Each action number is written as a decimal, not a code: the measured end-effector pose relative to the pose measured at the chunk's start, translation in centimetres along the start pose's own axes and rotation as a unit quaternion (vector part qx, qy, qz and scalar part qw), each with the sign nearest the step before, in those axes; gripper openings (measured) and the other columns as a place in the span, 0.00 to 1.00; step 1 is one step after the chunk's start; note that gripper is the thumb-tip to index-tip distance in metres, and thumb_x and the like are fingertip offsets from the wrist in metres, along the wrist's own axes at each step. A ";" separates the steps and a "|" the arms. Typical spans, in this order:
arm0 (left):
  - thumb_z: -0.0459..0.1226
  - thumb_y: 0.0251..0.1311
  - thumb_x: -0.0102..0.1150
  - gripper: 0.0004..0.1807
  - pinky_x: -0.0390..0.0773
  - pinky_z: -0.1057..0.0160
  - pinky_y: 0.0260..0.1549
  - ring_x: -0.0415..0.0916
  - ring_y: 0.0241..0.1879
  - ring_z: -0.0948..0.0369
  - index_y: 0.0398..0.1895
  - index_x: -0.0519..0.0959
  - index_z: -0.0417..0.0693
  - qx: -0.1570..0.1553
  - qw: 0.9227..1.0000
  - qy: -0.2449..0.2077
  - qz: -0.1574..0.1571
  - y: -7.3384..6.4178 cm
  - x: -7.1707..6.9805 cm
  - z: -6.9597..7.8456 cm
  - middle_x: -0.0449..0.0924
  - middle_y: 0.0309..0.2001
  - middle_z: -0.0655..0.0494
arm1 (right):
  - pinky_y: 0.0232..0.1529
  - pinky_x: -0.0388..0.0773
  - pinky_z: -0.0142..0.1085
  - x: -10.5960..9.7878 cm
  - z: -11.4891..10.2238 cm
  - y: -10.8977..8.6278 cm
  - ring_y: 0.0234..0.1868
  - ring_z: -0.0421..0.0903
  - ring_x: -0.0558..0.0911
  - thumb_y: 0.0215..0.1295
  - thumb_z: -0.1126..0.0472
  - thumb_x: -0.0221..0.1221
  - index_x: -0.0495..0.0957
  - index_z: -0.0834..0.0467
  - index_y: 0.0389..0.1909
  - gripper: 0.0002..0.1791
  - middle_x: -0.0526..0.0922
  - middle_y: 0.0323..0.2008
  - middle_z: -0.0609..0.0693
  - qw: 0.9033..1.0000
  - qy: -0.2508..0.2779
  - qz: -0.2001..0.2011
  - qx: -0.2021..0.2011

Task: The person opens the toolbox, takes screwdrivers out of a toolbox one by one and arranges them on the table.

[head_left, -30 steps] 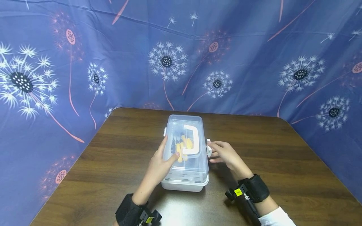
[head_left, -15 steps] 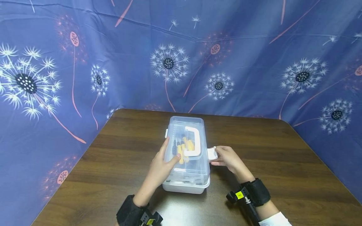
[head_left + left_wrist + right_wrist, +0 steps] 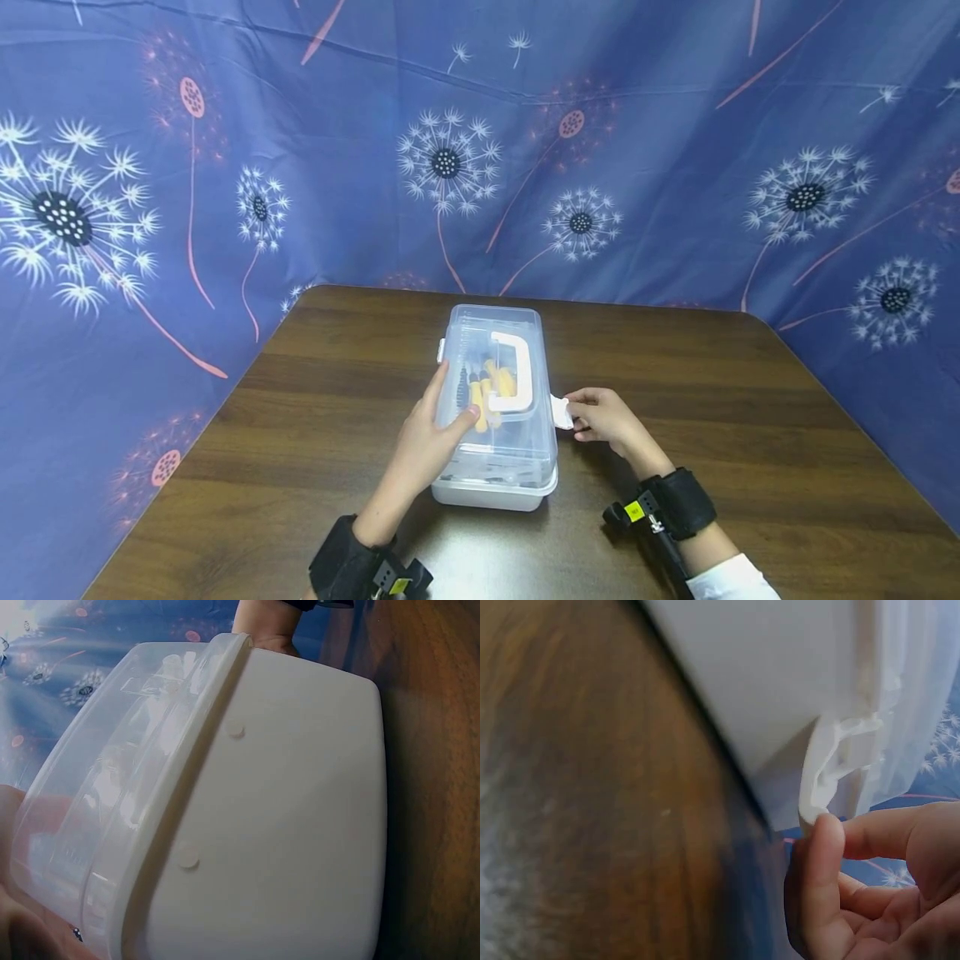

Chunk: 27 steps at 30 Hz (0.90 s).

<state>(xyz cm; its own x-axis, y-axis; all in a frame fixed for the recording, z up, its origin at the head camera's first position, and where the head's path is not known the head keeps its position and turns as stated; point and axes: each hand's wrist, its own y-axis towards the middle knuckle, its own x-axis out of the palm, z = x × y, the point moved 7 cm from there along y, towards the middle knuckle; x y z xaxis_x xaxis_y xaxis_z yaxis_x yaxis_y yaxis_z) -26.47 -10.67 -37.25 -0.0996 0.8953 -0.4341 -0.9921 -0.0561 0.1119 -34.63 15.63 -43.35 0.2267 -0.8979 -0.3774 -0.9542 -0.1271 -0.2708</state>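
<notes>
A plastic toolbox (image 3: 495,450) with a clear lid and a white base stands on the table in the head view. Yellow-handled tools (image 3: 480,400) show through the lid, their kind too blurred to tell. My left hand (image 3: 423,437) holds the box's near left side, thumb on top of the lid and fingers along the side. On the right side, a white latch (image 3: 821,765) sticks outward from the box. Thumb and forefinger of my right hand (image 3: 606,417) pinch the latch's free edge. The base's end wall (image 3: 300,802) fills much of the left wrist view.
A white carry handle (image 3: 521,371) lies flat on the lid. Another white latch (image 3: 441,350) sits on the box's left side. The brown wooden table (image 3: 712,400) ends at the back against a blue dandelion-print cloth (image 3: 337,167).
The right-side latch has swung outward and down from near the box wall, pulled by my right hand, which has shifted slightly right. My left hand has stayed on the box.
</notes>
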 end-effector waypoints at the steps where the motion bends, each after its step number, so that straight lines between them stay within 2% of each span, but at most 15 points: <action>1: 0.49 0.60 0.58 0.42 0.65 0.34 0.60 0.65 0.66 0.38 0.75 0.52 0.60 0.000 1.000 0.000 0.000 0.0 0.0 0.0 0.63 0.69 0.38 | 0.26 0.79 0.29 0.1 0.1 0.1 0.26 0.40 0.75 0.66 0.66 0.50 0.71 0.73 0.55 0.20 0.75 0.29 0.51 1.000 0.000 -0.002 0.000; 7: 0.50 0.59 0.58 0.42 0.66 0.34 0.59 0.66 0.65 0.38 0.75 0.52 0.62 -0.003 1.000 0.001 0.002 0.0 0.0 -0.1 0.64 0.68 0.38 | 0.27 0.80 0.30 1.1 0.3 0.1 0.26 0.39 0.77 0.66 0.66 0.50 0.73 0.74 0.52 0.18 0.78 0.30 0.52 1.000 0.012 -0.019 -0.005; 13: 0.50 0.59 0.58 0.42 0.65 0.34 0.60 0.65 0.65 0.37 0.75 0.52 0.62 -0.006 1.000 0.001 0.001 0.0 0.1 -0.1 0.64 0.68 0.38 | 0.27 0.80 0.32 1.8 0.0 -0.2 0.26 0.41 0.76 0.66 0.64 0.47 0.76 0.72 0.52 0.20 0.80 0.31 0.51 1.000 -0.029 -0.004 -0.010; 18: 0.50 0.59 0.58 0.42 0.65 0.33 0.59 0.65 0.65 0.37 0.75 0.52 0.62 -0.008 1.000 0.001 -0.001 -0.2 0.3 0.1 0.64 0.68 0.37 | 0.26 0.78 0.33 2.2 -0.2 -0.5 0.24 0.41 0.73 0.66 0.64 0.46 0.76 0.72 0.52 0.20 0.77 0.29 0.52 0.998 -0.054 0.001 -0.025; 22: 0.50 0.59 0.58 0.42 0.66 0.34 0.59 0.65 0.65 0.37 0.75 0.52 0.61 -0.008 1.000 0.004 -0.002 -0.2 0.2 0.2 0.64 0.68 0.37 | 0.24 0.76 0.32 2.5 -0.4 -0.5 0.22 0.40 0.70 0.65 0.64 0.46 0.78 0.71 0.50 0.19 0.74 0.26 0.49 0.998 -0.051 -0.006 -0.027; 25: 0.51 0.60 0.57 0.42 0.65 0.34 0.60 0.64 0.66 0.37 0.76 0.51 0.61 -0.008 1.000 0.009 -0.012 -0.1 0.0 0.2 0.62 0.69 0.37 | 0.25 0.75 0.32 2.7 -0.8 -0.5 0.23 0.40 0.69 0.66 0.63 0.45 0.78 0.70 0.48 0.19 0.73 0.26 0.49 0.998 -0.055 -0.018 -0.024; 27: 0.52 0.61 0.56 0.43 0.64 0.32 0.60 0.62 0.67 0.36 0.76 0.49 0.61 -0.009 0.999 0.012 -0.032 0.0 0.1 0.3 0.59 0.71 0.38 | 0.28 0.77 0.33 2.7 -1.1 -0.6 0.26 0.41 0.71 0.68 0.62 0.45 0.76 0.71 0.51 0.20 0.75 0.31 0.53 0.998 -0.056 -0.021 -0.026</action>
<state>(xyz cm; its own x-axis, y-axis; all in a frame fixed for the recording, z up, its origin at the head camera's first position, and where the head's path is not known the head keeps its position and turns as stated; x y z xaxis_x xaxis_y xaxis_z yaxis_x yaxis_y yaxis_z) -26.43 -10.47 -37.02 -0.0383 0.8862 -0.4616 -0.9976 -0.0075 0.0684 -33.61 12.78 -43.24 0.2835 -0.8395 -0.4635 -0.9518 -0.1875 -0.2425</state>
